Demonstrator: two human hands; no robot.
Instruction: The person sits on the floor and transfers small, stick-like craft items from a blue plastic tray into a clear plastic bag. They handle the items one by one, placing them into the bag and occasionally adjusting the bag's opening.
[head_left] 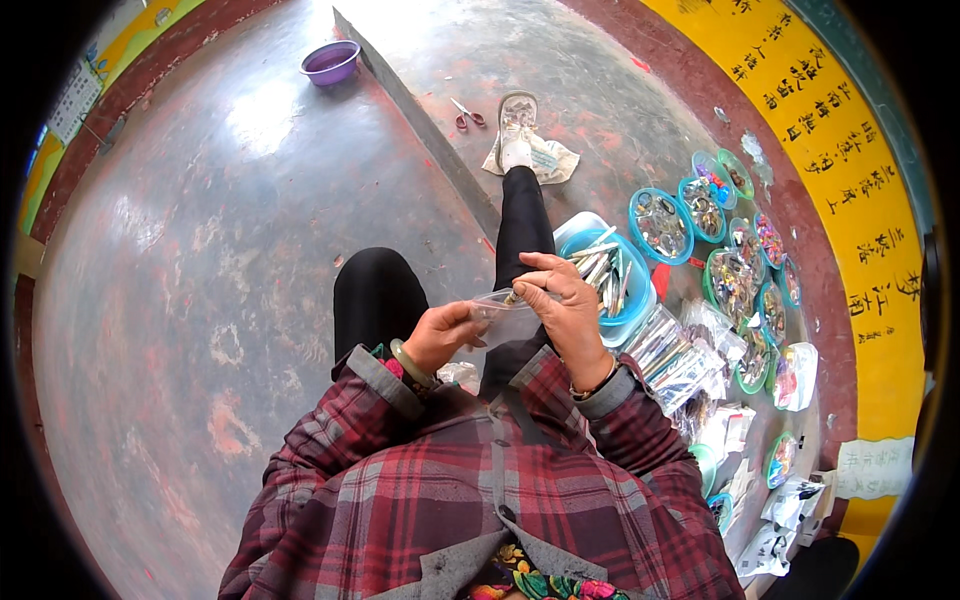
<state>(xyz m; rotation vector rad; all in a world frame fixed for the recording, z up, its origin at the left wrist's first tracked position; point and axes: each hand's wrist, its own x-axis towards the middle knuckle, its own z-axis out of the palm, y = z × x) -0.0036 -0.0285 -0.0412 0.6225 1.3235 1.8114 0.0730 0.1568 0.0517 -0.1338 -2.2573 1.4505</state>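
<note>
Above my lap, my left hand (438, 336) pinches one side of a small clear plastic bag (508, 322). My right hand (570, 312) is closed at the bag's upper edge, its thumb and fingers together there. By the right thumb tip shows a small brownish thing, too small to name. Just beyond my right hand, a blue tub (640, 290) holds several slim, pale, pen-like packets (602, 270). To the right of my right wrist lie stacks of clear packets with long thin contents (672, 355).
Several round baskets (661, 226) of small colourful pieces stand on the floor at the right, with white packages (795, 377) beside them. Ahead lie red-handled scissors (468, 116) and a cloth (556, 160) under my shoe. A purple basin (331, 64) sits far left of a floor groove.
</note>
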